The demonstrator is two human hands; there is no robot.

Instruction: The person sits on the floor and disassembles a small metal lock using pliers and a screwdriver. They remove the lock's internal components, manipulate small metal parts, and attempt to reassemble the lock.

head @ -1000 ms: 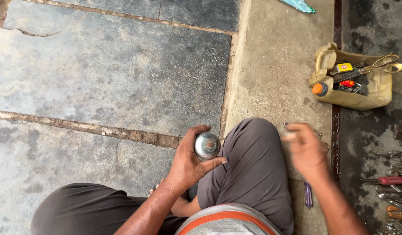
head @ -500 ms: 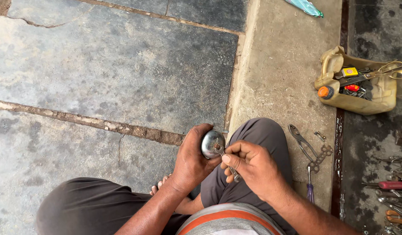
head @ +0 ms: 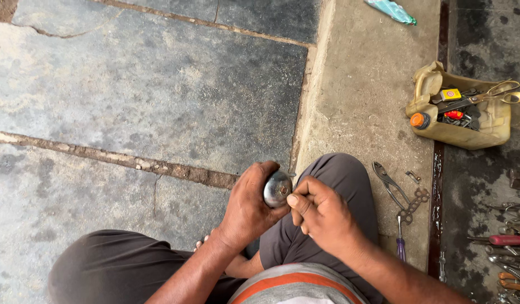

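Right hand (head: pixel 322 217) having shifted closer, now pinching at centre of metal dome (head: pixel 277 188). Left hand (head: pixel 250 205) gripping dome above knee. Centre fastening seemingly still being worked; pliers (head: pixel 390 184) lying unused on floor.

Right hand (head: pixel 322 217) now against metal dome (head: pixel 277 188)

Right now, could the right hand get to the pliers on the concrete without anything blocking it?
Probably yes. The right hand is pinched at the metal dome, and the pliers lie in the open beside the right knee, nothing over them.
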